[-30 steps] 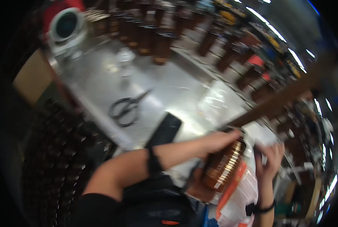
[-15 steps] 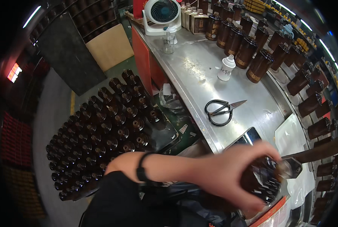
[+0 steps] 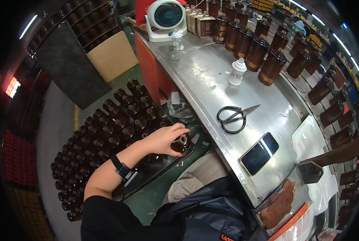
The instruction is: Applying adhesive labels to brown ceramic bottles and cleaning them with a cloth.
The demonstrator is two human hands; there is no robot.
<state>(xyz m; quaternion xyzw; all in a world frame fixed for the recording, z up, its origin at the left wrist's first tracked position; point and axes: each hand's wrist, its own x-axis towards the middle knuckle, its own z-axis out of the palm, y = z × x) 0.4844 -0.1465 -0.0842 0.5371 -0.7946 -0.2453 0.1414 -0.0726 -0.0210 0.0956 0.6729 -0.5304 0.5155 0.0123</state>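
Left hand [image 3: 163,138], fingers curled around the top of a dark brown bottle [image 3: 181,143] among floor-stacked bottles [image 3: 103,132] beside steel table [image 3: 211,76] bearing black scissors [image 3: 233,117].

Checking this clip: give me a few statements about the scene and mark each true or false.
1. The left hand grips a dark brown bottle beside the mass of bottles on the floor. True.
2. The scissors lie shut on the floor. False: they lie on the steel bench, blades slightly apart.
3. A dark phone lies flat on the bench near its front edge. True.
4. The right hand holds the small white bottle. False: that bottle stands alone, and no right hand is in view.
5. The white fan sits at the bench's far end. True.
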